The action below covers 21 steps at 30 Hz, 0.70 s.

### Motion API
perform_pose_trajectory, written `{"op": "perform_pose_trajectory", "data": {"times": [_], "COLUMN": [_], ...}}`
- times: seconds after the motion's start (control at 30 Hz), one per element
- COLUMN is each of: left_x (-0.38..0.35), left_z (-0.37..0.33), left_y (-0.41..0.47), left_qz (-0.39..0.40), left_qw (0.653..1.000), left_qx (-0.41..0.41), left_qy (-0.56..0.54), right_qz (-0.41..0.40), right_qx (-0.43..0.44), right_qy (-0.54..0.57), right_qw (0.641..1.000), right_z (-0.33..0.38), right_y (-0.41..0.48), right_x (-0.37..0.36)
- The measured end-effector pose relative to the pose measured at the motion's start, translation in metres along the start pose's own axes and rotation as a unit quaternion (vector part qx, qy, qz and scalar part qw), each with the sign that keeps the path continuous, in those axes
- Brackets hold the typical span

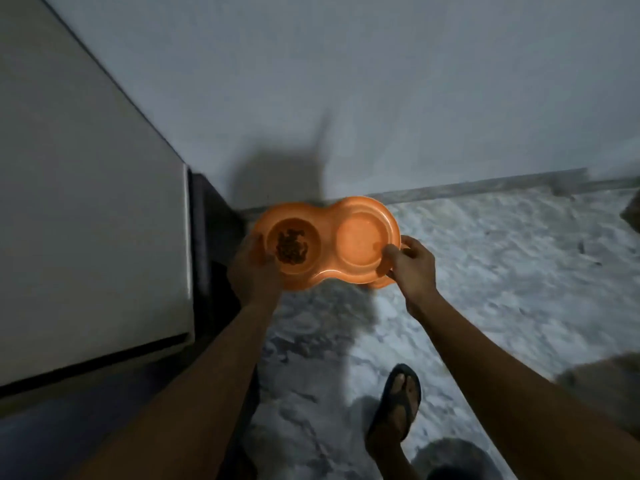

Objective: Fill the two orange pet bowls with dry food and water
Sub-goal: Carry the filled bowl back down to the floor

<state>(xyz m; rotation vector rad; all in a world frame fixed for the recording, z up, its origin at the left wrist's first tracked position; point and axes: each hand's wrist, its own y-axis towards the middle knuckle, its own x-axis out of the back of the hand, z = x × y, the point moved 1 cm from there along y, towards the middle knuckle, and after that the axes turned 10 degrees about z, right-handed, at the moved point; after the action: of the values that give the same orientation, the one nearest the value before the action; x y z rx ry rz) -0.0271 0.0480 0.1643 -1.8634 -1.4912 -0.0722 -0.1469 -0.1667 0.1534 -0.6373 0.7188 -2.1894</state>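
Note:
An orange double pet bowl (pixel 327 244) is held level above the floor, close to the wall. Its left well holds a small heap of dark dry food (pixel 292 245). Its right well (pixel 360 242) looks smooth and pale orange; I cannot tell whether water is in it. My left hand (pixel 254 268) grips the left end of the bowl, thumb over the rim. My right hand (pixel 410 263) grips the right end, thumb inside the rim. A second orange rim seems to show just under the right end.
A white cabinet or appliance (pixel 86 209) with a dark side panel stands at the left. A pale wall (pixel 381 91) meets the marbled stone floor (pixel 502 271) just behind the bowl. My foot in a dark sandal (pixel 398 407) is at the bottom.

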Motion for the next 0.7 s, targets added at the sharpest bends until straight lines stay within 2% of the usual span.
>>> {"op": "perform_pose_trajectory", "data": {"times": [0.27, 0.43, 0.7], "left_x": [-0.12, -0.151, -0.154], "left_z": [0.212, 0.303, 0.305], "left_y": [0.147, 0.21, 0.23], "left_qz": [-0.026, -0.034, 0.03], "left_qw": [1.0, 0.998, 0.996], "left_qx": [0.006, 0.048, 0.079], "left_qy": [0.009, -0.019, 0.042], "right_qz": [0.03, 0.052, 0.051], "right_qx": [-0.028, -0.068, -0.055], "right_qy": [-0.051, -0.033, -0.053], "right_qw": [0.998, 0.996, 0.996], "right_z": [-0.186, -0.24, -0.266], "right_y": [0.199, 0.253, 0.273], "right_x": [-0.074, -0.113, -0.126]}}
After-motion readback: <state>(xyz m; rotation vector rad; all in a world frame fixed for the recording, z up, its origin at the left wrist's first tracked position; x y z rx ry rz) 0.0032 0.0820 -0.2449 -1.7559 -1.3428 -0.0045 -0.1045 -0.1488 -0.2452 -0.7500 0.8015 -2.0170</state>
